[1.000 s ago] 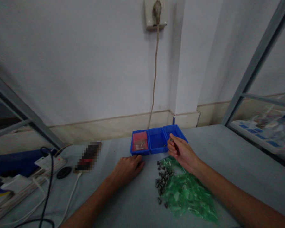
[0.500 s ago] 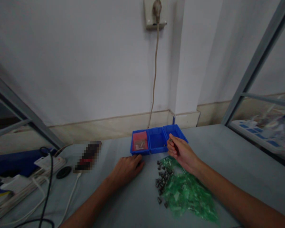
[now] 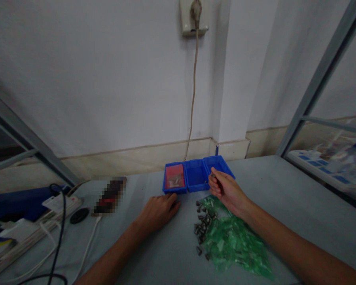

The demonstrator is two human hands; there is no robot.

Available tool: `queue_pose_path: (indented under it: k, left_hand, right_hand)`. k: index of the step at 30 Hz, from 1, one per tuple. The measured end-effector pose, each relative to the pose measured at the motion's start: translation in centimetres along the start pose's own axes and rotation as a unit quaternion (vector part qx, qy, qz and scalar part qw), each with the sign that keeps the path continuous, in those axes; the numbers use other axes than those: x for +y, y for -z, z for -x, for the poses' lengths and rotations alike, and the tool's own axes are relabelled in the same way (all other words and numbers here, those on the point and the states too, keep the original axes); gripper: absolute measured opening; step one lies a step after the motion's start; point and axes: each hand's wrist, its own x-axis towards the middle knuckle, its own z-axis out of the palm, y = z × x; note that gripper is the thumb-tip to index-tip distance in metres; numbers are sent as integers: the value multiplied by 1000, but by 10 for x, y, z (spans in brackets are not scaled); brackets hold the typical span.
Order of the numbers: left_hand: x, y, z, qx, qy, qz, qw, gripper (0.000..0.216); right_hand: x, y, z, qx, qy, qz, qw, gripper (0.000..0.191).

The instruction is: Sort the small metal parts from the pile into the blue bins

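My right hand (image 3: 225, 192) is closed in a pinch, raised before the right-hand blue bin (image 3: 218, 161). A small dark metal part (image 3: 214, 175) shows between its thumb and forefinger; most of it is hidden. Palm down on the table, my left hand (image 3: 161, 209) rests with thumb and fingers slightly apart and nothing visible in it. Its fingertips lie by the front of the left blue bin (image 3: 175, 190). Several similar metal parts (image 3: 202, 229) are scattered beside a green plastic bag (image 3: 240, 245), below my right hand.
In the left bin sit a red sheet and a clear packet (image 3: 175, 180). The middle blue bin (image 3: 195, 170) adjoins it. To the left lie a blurred-out phone-like device (image 3: 109, 196) with a white cable, a round black disc (image 3: 79, 215) and a power strip (image 3: 6, 255).
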Motion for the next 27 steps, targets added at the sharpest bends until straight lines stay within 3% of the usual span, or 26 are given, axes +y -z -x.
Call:
queue_pose_path:
  k: [27]
  left_hand:
    - [0,1,0,0,-4,18,1000,24]
  right_hand:
    - [0,1,0,1,10,7,1000,46]
